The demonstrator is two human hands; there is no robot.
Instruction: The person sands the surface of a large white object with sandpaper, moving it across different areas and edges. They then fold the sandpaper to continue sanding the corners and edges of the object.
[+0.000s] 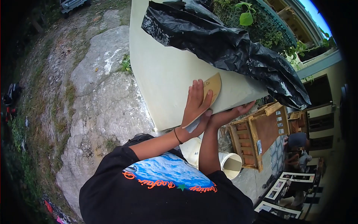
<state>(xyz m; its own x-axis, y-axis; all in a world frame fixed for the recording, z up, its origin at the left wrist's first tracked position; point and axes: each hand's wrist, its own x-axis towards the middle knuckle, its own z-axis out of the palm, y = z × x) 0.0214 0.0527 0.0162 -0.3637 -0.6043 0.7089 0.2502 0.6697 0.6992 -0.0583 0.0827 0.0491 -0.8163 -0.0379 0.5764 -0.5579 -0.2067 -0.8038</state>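
My left hand [194, 99], with a dark band at its wrist, holds a tan curved-edged spreader [215, 86] with lettering on it. Grey paste shows near the spreader's lower end. The spreader stands against a broad, pale, smooth surface [169, 80]. My right hand [233, 114] is stretched out, fingers extended, along the lower right edge of that surface; its wrist is close by my left wrist. Whether its palm touches the edge is hidden. Crumpled black plastic sheeting [231, 46] lies over the far side of the pale surface.
A white bucket [231, 166] stands below my right forearm. A wooden bench-like piece [248, 140] is to the right, near a seated person [302, 160] and framed panels [278, 188]. Cracked concrete ground [100, 89] spreads left. Leafy plants [248, 16] grow behind the plastic.
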